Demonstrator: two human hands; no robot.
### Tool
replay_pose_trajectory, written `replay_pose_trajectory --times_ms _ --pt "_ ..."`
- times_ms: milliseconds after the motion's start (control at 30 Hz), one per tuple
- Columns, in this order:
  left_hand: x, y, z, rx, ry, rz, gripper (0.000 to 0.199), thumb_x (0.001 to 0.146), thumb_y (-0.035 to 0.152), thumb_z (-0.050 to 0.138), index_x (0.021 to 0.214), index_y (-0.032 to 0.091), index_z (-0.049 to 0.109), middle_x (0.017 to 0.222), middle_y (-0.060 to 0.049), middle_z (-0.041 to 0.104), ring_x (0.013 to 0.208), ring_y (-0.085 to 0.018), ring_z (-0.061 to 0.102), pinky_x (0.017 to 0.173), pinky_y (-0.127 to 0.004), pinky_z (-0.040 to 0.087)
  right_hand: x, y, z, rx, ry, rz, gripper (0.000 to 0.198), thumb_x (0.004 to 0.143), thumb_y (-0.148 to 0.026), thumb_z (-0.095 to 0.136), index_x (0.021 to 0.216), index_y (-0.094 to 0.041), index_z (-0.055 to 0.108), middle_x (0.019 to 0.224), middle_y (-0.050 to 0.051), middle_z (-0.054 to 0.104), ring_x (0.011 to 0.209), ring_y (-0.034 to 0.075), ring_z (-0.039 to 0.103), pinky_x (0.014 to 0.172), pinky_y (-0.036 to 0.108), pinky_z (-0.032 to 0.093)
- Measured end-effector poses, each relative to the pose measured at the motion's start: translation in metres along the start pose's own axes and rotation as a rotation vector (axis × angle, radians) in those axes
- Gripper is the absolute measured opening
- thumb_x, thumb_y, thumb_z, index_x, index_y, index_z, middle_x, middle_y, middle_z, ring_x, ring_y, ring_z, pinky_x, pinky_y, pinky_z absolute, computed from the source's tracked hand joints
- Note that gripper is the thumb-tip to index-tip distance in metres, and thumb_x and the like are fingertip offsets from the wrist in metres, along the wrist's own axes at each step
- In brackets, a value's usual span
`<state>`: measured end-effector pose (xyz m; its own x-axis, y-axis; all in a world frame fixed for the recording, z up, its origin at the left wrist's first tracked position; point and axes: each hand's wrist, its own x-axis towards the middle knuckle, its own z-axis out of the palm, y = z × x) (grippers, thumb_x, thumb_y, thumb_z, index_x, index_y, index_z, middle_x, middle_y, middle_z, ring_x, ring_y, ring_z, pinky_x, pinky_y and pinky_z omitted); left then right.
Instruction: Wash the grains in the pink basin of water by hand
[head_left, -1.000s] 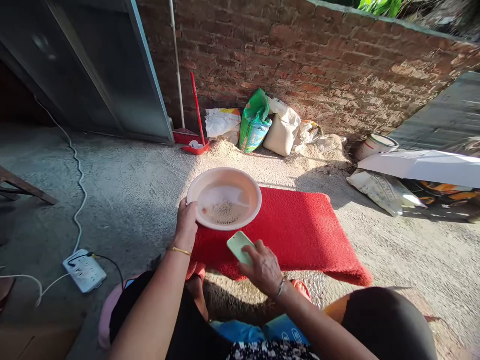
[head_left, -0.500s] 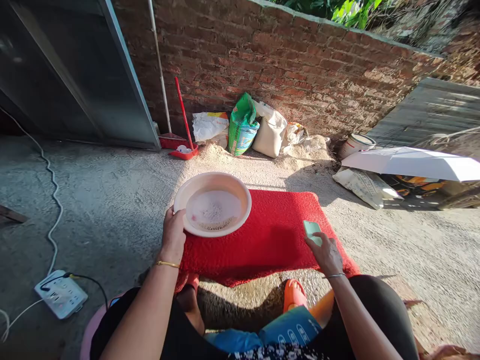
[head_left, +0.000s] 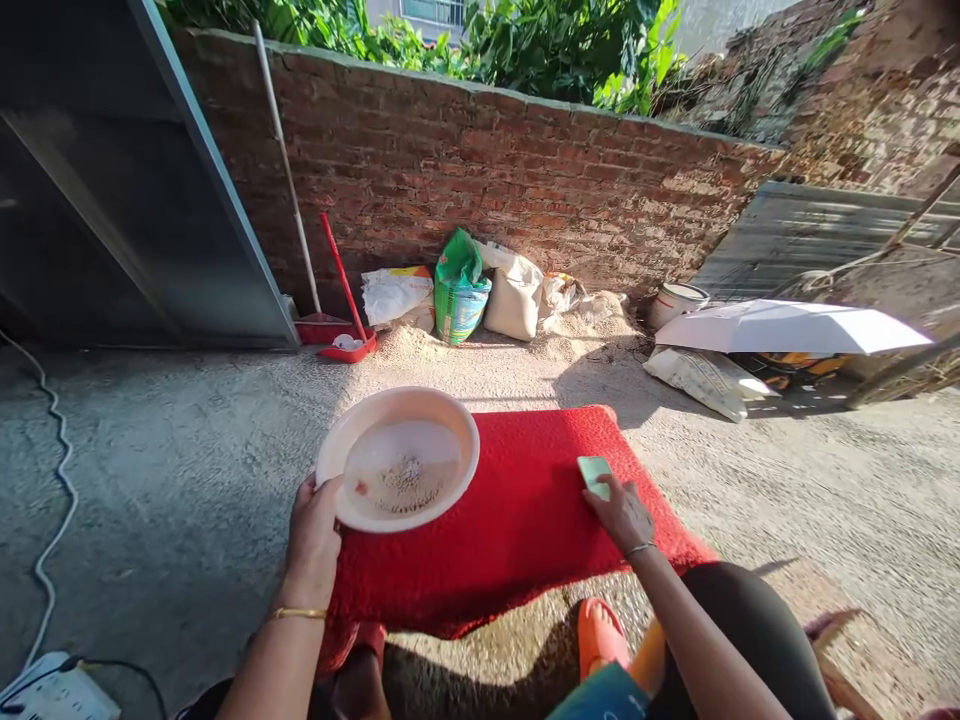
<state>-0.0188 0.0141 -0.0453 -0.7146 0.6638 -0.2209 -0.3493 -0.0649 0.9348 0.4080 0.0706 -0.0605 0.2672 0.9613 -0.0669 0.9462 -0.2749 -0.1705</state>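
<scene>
My left hand (head_left: 316,532) is closed on the near left rim of a pale pink basin (head_left: 335,447), thumb over the edge. The basin sits over the left end of a red fleecy cover (head_left: 525,520); whether it rests fully on it I cannot tell. Small pale and brownish grains (head_left: 407,478) lie in its bottom, with a reddish spot at their left. Over the right part of the cover, my right hand (head_left: 624,512) grips a flat, pale green rectangular piece (head_left: 592,470) between thumb and fingers. Its exact kind is unclear.
Beyond the cover, a green sack (head_left: 460,300), a whitish sack (head_left: 516,300) and a red dustpan (head_left: 352,345) stand by the brick wall (head_left: 390,170). To the right is a white umbrella (head_left: 795,325). A power strip (head_left: 60,690) and cable lie at lower left. Red slippers (head_left: 600,635) are below.
The view has tilted up and shifted, so more wall and plants show. Both hands keep their holds on the basin and the green piece. The grains in the basin now show more clearly.
</scene>
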Motion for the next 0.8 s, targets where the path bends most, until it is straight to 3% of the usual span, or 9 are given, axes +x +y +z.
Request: replay_pose_trajectory --times_ms 67,133,333,433,533,600,700,800 --pt "0.001 -0.002 -0.004 0.016 0.003 -0.013 0.054 0.062 0.027 0.070 0.115 0.020 0.064 0.085 -0.001 0.069 0.074 -0.017 0.065 0.076 -0.033 0.053 0.010 0.011 -0.010 0.017 0.022 0.089 0.046 0.091 -0.053 0.049 0.126 -0.024 0.057 0.107 0.009 0.053 0.087 0.021 0.064 0.075 0.032 0.044" --pt "0.002 -0.002 -0.006 0.022 -0.006 -0.007 0.055 0.063 0.029 0.070 0.117 0.020 0.064 0.090 -0.001 0.070 0.076 -0.017 0.065 0.076 -0.032 0.053 0.010 -0.007 -0.011 0.072 0.025 0.042 0.044 0.090 -0.054 0.050 0.123 -0.026 0.058 0.108 0.008 0.053 0.089 0.020 0.064 0.075 0.031 0.044" --pt "0.005 -0.001 -0.004 0.017 0.007 -0.014 0.058 0.059 0.026 0.071 0.116 0.019 0.064 0.086 0.000 0.069 0.073 -0.016 0.063 0.077 -0.032 0.051 -0.014 -0.145 0.015 0.224 -0.089 -0.274 0.040 0.088 -0.053 0.054 0.120 -0.029 0.060 0.110 0.006 0.055 0.089 0.020 0.064 0.072 0.029 0.043" --pt "0.007 -0.004 -0.004 0.031 0.017 -0.008 0.058 0.060 0.024 0.071 0.117 0.019 0.063 0.084 0.000 0.069 0.072 -0.016 0.063 0.077 -0.031 0.051 -0.014 -0.176 0.026 0.203 -0.109 -0.389 0.040 0.089 -0.054 0.053 0.119 -0.029 0.061 0.109 0.008 0.056 0.090 0.021 0.064 0.074 0.030 0.043" --pt "0.009 -0.007 -0.006 0.037 0.046 -0.016 0.058 0.061 0.023 0.071 0.118 0.019 0.063 0.084 0.000 0.069 0.071 -0.015 0.063 0.075 -0.031 0.051 0.006 -0.149 0.026 0.136 -0.083 -0.437 0.040 0.087 -0.052 0.056 0.120 -0.029 0.061 0.111 0.008 0.055 0.095 0.022 0.062 0.079 0.032 0.043" --pt "0.009 -0.007 -0.006 0.031 0.054 -0.025 0.057 0.061 0.024 0.070 0.117 0.020 0.063 0.084 0.000 0.069 0.070 -0.015 0.062 0.073 -0.030 0.051 0.028 -0.109 0.019 0.093 -0.050 -0.323 0.042 0.088 -0.050 0.055 0.124 -0.028 0.059 0.113 0.009 0.054 0.096 0.023 0.062 0.080 0.033 0.044" --pt "0.006 -0.006 -0.005 0.041 0.061 -0.028 0.057 0.062 0.027 0.071 0.117 0.020 0.063 0.086 -0.001 0.070 0.072 -0.016 0.063 0.070 -0.029 0.050 0.058 -0.056 0.002 0.070 -0.016 -0.041 0.046 0.089 -0.051 0.051 0.127 -0.025 0.056 0.114 0.011 0.052 0.094 0.024 0.063 0.079 0.035 0.045" --pt "0.003 -0.004 -0.003 0.042 0.053 -0.018 0.055 0.060 0.029 0.072 0.114 0.019 0.064 0.088 -0.002 0.070 0.074 -0.016 0.063 0.069 -0.028 0.049 0.070 -0.048 -0.010 0.115 0.006 0.030 0.049 0.090 -0.054 0.049 0.127 -0.024 0.056 0.115 0.011 0.051 0.092 0.022 0.063 0.080 0.034 0.044"
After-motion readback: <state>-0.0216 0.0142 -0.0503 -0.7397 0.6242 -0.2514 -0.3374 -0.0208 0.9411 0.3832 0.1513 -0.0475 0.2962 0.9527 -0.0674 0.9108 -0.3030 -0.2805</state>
